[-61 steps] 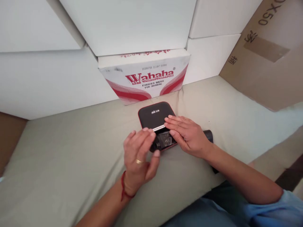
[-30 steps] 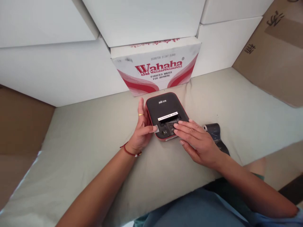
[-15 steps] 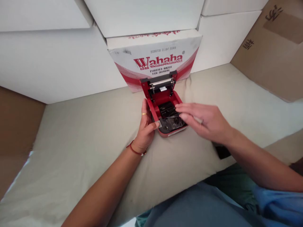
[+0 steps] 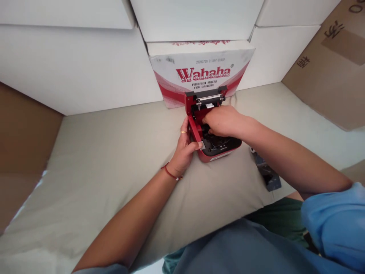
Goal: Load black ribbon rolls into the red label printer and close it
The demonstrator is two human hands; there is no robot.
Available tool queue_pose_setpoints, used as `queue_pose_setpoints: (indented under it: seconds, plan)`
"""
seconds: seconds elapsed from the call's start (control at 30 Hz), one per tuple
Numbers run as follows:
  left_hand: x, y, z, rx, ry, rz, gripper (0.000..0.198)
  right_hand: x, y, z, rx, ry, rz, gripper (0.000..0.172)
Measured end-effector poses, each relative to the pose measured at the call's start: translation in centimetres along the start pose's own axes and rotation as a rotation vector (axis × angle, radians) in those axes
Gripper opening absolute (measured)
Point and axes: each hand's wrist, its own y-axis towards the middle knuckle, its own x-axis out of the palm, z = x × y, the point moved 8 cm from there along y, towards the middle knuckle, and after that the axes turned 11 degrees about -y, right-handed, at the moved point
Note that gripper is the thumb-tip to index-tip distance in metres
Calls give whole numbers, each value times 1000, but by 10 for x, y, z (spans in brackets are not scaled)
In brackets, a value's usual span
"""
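Observation:
A red and black label printer (image 4: pixel 221 155) sits on the cloth-covered surface with its lid (image 4: pixel 209 94) tipped up and back. My left hand (image 4: pixel 184 148) grips the printer's left side, the thumb on its front left corner and the fingers along the outer wall. Inside the open compartment is my right hand (image 4: pixel 224 121), bent at the wrist with its fingers curled downward. Its fingertips are largely hidden, so what they pinch cannot be made out. Dark, shiny material (image 4: pixel 219 141) shows below that hand at the compartment's front.
Behind the printer stands a Wahaha water carton (image 4: pixel 203 78), with white boxes (image 4: pixel 196 19) stacked around it. Brown cardboard boxes stand at the right (image 4: pixel 333 72) and left (image 4: pixel 25 152). A dark object (image 4: pixel 268 173) lies by the near edge under my right forearm.
My right hand has moved from the printer's right edge into its compartment, fingers now curled down. My left hand keeps its grip. The view has shifted slightly, showing more of the dark object.

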Motion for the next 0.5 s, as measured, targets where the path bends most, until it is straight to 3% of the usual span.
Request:
queue_pose_setpoints:
  seconds: [0.1,0.17,0.27,0.33,0.43,0.5]
  plan:
    - [-1,1,-2,15,27,-28,119,-4,-8,4,13,31,-3,37]
    - [-2,2,-4,8,15,-27,119,-12,-29,15,-9,120,44,33]
    - [-4,4,-8,-13,-47,2,122,-29,-82,49,-150,376,175,31]
    - [-5,5,-8,-16,-77,9,121,-32,-123,80,-245,567,230,43]
    - [-2,6,-6,3,-85,-9,117,-13,-161,110,-342,824,184,57]
    - [-1,6,-4,16,-89,-17,114,16,-165,101,-407,940,58,56]
